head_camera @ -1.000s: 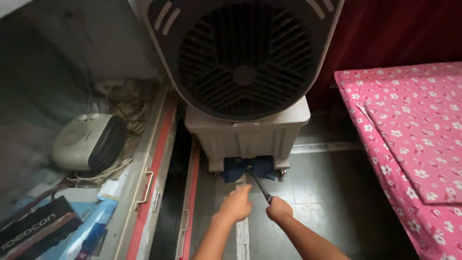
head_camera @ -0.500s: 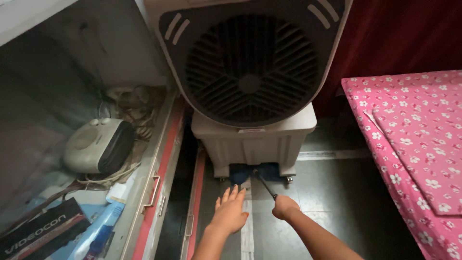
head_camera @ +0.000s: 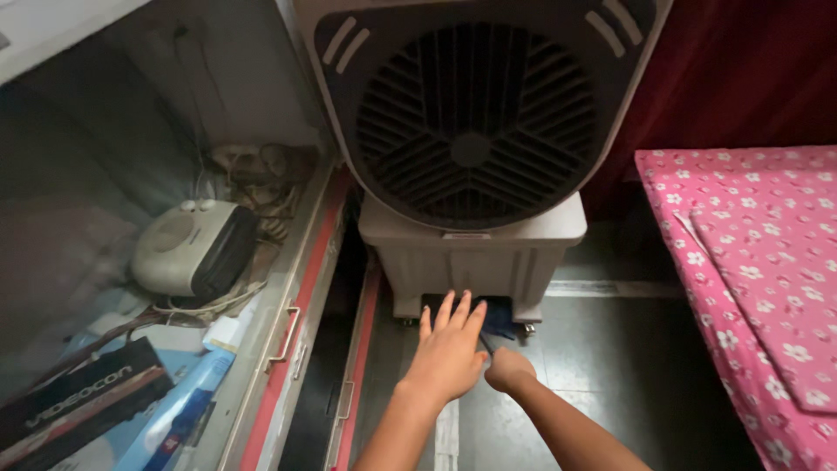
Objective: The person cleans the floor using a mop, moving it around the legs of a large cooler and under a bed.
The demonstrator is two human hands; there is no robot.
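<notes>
Fingers of the left hand point(head_camera: 451, 353) spread flat and open, hovering over the floor just before the base of the air cooler point(head_camera: 475, 157), gripping nothing. Just to its right, the right hand point(head_camera: 508, 370) is closed around the near end of a thin dark mop handle point(head_camera: 485, 343). Its long axis runs from that fist away and slightly left, pointing at the blue mop head point(head_camera: 497, 318), which lies on the grey floor point(head_camera: 602, 366) tucked under the cooler's near edge, partly hidden by the left hand.

Keeping the handle low and pushing along its own line would likely let the head slide under the base without catching a caster.

Left of the cooler stands an open storage box point(head_camera: 292, 296) holding a small cream heater point(head_camera: 187, 249). A pink floral bed point(head_camera: 758, 253) lies on the right.
</notes>
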